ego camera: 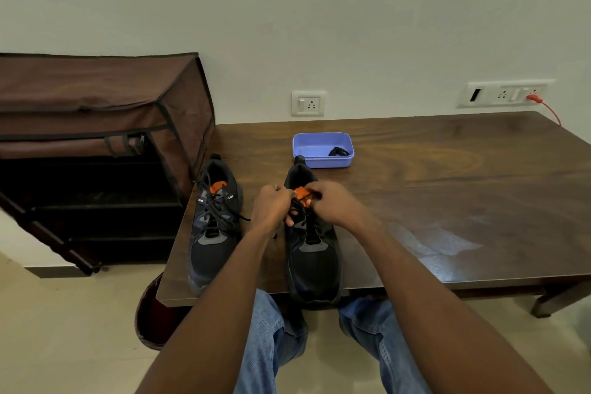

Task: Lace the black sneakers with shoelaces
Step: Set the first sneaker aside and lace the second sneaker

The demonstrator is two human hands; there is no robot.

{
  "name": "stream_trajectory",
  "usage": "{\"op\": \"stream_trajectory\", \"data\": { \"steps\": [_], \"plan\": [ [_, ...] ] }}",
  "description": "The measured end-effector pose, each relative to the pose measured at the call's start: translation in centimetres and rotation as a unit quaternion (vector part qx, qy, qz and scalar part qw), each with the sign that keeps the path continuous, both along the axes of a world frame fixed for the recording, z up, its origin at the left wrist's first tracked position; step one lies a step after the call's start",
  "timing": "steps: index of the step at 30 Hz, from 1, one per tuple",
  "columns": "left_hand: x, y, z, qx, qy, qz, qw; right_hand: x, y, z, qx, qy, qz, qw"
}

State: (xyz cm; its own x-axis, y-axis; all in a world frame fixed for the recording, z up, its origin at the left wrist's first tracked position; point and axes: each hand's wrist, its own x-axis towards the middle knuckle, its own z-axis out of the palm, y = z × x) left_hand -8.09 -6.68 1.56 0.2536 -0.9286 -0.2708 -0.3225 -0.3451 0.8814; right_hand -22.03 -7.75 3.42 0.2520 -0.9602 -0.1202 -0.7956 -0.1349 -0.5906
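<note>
Brown fabric shoe rack (pixel 96 125): far left, beside the table end, front flap rolled up, dark shelves exposed.

Dark wooden low table (pixel 447 201): glossy top, set against a pale wall; the person's knees in blue jeans (pixel 271 339) show below its near edge.

Left black mesh sneaker with orange tongue lining (pixel 212 227): on the table near its left end, toe toward the viewer. Black lace threaded through the eyelets, ends lying loose over the collar and side.

Left hand (pixel 271 206): between the two shoes, at the upper eyelets of the right shoe, fingers curled, pinching a black shoelace (pixel 299 205).

Right black mesh sneaker with orange tongue lining (pixel 311 249): just right of the first, parallel, toe at the table's near edge. Lace runs through the lower eyelets; the upper part is hidden by the hands.

Right hand (pixel 332 203): over the same shoe's tongue, fingers curled, gripping the lace on the other side.

Lavender rectangular plastic tray (pixel 323 150): behind the right sneaker's heel, holding a small coiled black item (pixel 339 151).

White wall socket (pixel 308 103): above the tray.

White switch panel (pixel 505 93): far right, with a red cable (pixel 548 107) plugged in.
</note>
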Motion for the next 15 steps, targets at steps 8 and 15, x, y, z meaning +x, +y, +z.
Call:
{"op": "stream_trajectory", "data": {
  "steps": [8,15],
  "plan": [
    [0.0,0.0,0.1,0.005,-0.006,-0.002,1.0,0.1,-0.6,0.1,-0.082,-0.014,-0.093,0.992],
    [0.0,-0.1,-0.1,0.006,-0.007,0.007,1.0,-5.5,-0.8,1.9,-0.145,-0.022,-0.412,0.899]
  ]
}}
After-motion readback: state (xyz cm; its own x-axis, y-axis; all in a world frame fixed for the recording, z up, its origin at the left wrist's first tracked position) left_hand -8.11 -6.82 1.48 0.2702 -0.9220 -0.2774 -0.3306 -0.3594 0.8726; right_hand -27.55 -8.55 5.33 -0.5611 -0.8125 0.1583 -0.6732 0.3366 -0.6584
